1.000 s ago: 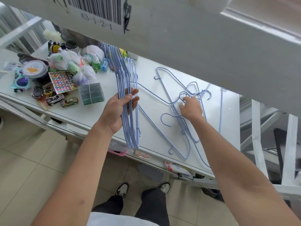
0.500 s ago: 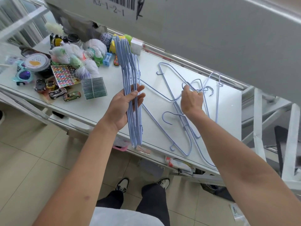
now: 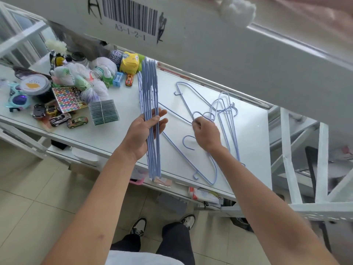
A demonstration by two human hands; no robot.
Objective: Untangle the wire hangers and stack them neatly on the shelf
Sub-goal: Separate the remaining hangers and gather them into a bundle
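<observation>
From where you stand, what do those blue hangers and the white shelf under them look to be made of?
The loose hangers look like thin metal wire with a matte pale-blue coating: slim, evenly bent, hooked ends. The bundle in the left hand looks the same. The shelf seems to be white-painted metal or laminate, smooth and faintly glossy; I can't tell which.

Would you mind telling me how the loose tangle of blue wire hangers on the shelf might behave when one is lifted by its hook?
The tangled hangers look thin, so probably light and springy. Their hooks overlap near the right hand, so lifting one would likely drag neighbours along. They may slide easily on the smooth shelf.
</observation>
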